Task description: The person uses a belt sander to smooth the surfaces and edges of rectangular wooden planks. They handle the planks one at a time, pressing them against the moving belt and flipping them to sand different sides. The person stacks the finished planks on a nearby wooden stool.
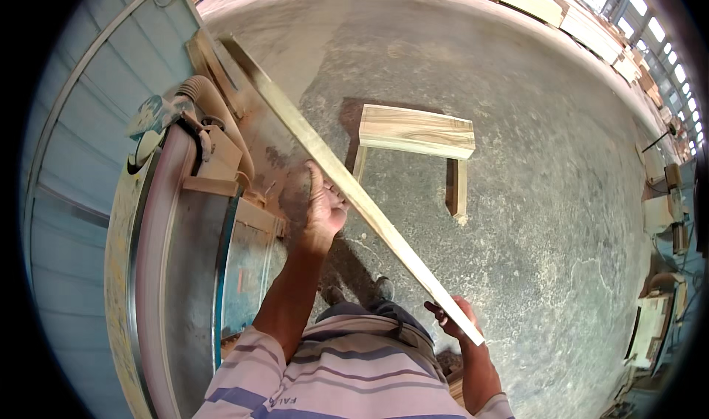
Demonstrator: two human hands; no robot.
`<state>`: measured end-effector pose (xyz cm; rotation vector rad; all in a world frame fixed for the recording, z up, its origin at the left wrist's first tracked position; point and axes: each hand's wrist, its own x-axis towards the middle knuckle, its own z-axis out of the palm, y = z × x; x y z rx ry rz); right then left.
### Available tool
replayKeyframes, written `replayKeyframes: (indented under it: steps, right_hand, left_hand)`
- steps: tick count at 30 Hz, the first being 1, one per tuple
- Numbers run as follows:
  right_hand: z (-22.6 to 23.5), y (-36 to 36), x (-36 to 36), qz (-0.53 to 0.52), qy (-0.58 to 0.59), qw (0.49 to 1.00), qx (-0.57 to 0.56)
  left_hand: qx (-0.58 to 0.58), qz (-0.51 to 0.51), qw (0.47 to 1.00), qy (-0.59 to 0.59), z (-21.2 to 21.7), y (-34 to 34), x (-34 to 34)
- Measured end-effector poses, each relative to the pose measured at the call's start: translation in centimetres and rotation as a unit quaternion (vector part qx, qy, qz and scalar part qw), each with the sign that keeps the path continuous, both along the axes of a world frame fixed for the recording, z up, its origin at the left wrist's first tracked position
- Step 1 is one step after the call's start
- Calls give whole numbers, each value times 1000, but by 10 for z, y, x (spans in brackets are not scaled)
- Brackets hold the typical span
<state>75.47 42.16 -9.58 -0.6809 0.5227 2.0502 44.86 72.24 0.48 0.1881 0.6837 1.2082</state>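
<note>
A long pale wooden slat [354,190] runs diagonally from upper left to lower right in front of me. My left hand [323,206] grips it near the middle, from underneath and to the left. My right hand [456,321] holds its near end at the lower right. The slat's far end reaches past the top of a belt sander [166,220] with a long pinkish belt on my left.
A small wooden bench [417,135] stands on the dusty concrete floor [546,197] just beyond the slat. A dust hose [214,105] curves over the sander. Stacked lumber [561,9] lines the far wall. Wooden pieces [653,316] lie at the right edge.
</note>
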Motion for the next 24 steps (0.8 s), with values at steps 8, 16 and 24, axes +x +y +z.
replayKeyframes:
  steps: [8, 16, 24]
  right_hand:
    - [67, 26, -30, 34, -271, 960, 59]
    - [35, 43, -28, 234, -422, 876, 11]
    - [-42, 114, -54, -19, -346, 931, 116]
  left_hand:
    - [225, -99, 955, -167, -5, -5, -7]
    - [301, -265, 888, -223, 20, 48, 26]
    - [474, -81, 865, 144, 152, 53, 23]
